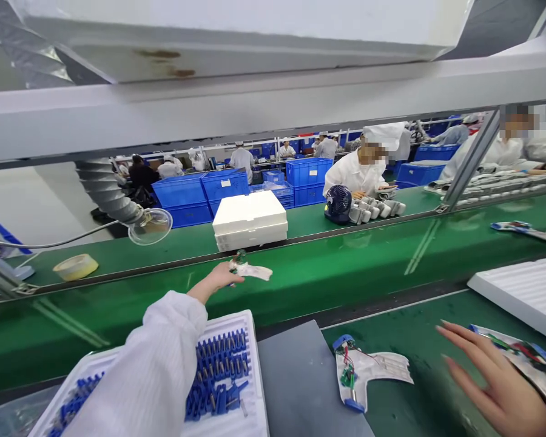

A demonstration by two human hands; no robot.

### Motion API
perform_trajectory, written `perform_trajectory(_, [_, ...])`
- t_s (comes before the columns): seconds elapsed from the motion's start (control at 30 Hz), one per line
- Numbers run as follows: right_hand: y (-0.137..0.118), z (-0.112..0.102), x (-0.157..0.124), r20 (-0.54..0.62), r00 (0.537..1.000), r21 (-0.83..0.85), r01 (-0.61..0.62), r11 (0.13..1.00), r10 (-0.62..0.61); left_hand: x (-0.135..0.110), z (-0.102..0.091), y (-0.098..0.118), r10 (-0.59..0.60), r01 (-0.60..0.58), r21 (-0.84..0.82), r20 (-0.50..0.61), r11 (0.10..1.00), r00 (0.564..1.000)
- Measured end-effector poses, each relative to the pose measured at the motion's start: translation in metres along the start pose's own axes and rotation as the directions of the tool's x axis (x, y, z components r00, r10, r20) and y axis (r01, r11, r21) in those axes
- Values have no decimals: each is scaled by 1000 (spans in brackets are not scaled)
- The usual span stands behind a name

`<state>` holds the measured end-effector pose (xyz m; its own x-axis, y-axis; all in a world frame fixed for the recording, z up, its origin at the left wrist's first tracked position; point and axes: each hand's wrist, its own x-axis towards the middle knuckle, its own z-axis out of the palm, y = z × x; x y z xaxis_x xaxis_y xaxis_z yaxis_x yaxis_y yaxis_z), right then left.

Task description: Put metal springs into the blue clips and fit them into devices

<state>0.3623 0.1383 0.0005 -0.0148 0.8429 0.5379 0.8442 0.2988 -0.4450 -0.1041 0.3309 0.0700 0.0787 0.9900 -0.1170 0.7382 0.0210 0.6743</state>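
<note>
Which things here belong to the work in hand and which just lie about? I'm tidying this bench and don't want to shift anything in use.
In hand:
- small white flat assembly pinched by left hand over the green conveyor belt
- wired white assembly under right hand
- white tray of blue parts
- white assembly with blue ends

Lying about:
- roll of tape
- white foam box
- dark desk fan

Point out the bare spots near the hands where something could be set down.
Bare: the grey mat between the white tray of blue parts and the wired assembly; the green belt right of the left hand. Crowded: around the right hand, beside another assembly.
</note>
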Motion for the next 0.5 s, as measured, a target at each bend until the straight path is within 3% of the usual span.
perform_trajectory(0.07, [-37, 10, 15, 80, 997, 79, 8, 997, -14, -24, 11, 29, 89, -87, -27, 94, 996, 992])
perform_trajectory(0.13, [-85, 17, 28, 178, 984, 302, -25, 953, -30, -60, 24, 56, 199, -197, -28, 136, 980, 970])
perform_trajectory(0.23, [-154, 24, 36, 342, 938, 635, -187, 750, -56, -128, 42, 78, 316, -323, 23, 156, 946, 936])
perform_trajectory(0.3, [-188, 28, 34, 380, 916, 733, -216, 645, -126, -169, 49, 74, 397, -406, 109, 92, 907, 913])
perform_trajectory(0.37, [-213, 32, 29, 356, 921, 761, -187, 621, -159, -199, 51, 54, 431, -420, 148, -50, 895, 901])
perform_trajectory(0.43, [-229, 37, 23, 314, 934, 777, -147, 612, -174, -215, 49, 26, 391, -364, 167, -172, 916, 904])
perform_trajectory(0.5, [-240, 42, 17, 267, 944, 796, -103, 596, -193, -219, 45, -2, 288, -298, -3, -244, 954, 926])
